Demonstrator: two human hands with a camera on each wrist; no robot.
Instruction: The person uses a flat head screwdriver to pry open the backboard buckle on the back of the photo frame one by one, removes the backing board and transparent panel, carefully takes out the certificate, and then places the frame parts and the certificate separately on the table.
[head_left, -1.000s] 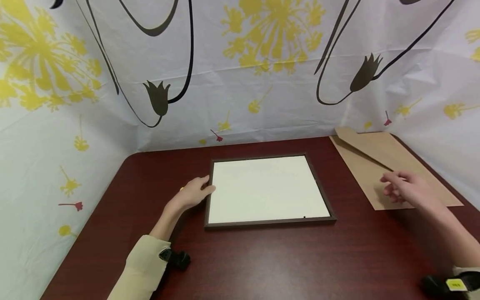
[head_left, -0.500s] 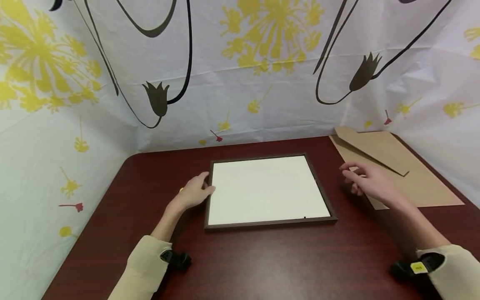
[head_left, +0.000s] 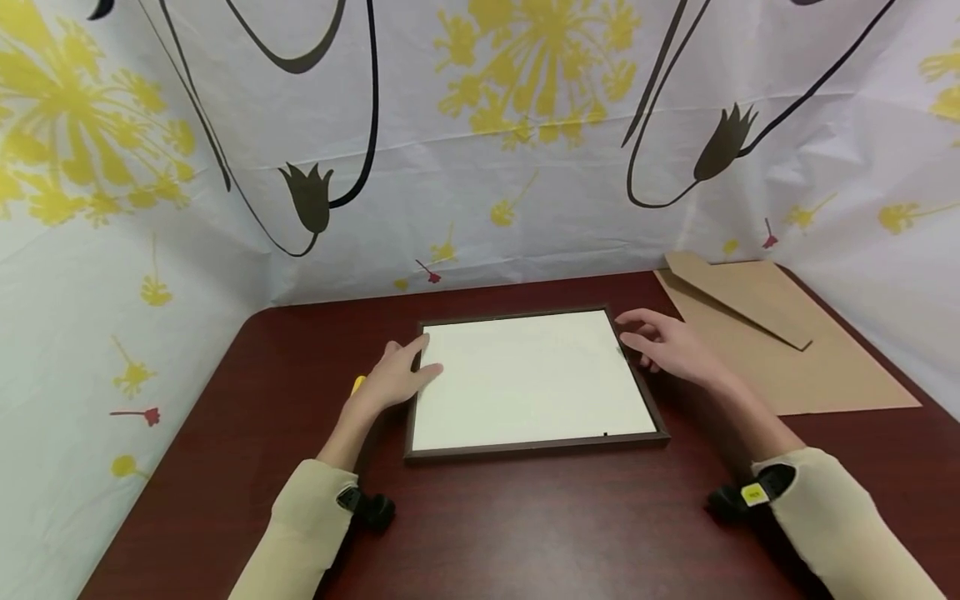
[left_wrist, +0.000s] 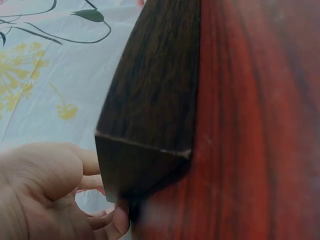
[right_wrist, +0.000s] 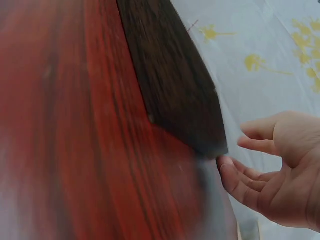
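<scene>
A picture frame [head_left: 537, 450] with a dark wood-look rim and a white panel inside lies flat on the table. My left hand [head_left: 393, 379] grips its left edge, thumb over the top and fingers at the outer side; in the left wrist view a fingertip sits under the rim's lower edge. At the right edge is my right hand [head_left: 672, 346], fingers loosely bent. In the right wrist view its fingertips [right_wrist: 227, 172] meet the rim's lower edge, while the thumb stands apart from it.
A brown backing board [head_left: 840, 379] with a raised stand flap [head_left: 738, 304] lies on the dark red table [head_left: 540, 525] at the back right. A small yellow thing [head_left: 358, 384] shows partly behind the left hand. White patterned cloth [head_left: 480, 208] hangs behind.
My right hand has moved left from the backing board's flap, now down, to the frame's right edge. My left hand has shifted slightly further onto the left edge. The frame stays in place.
</scene>
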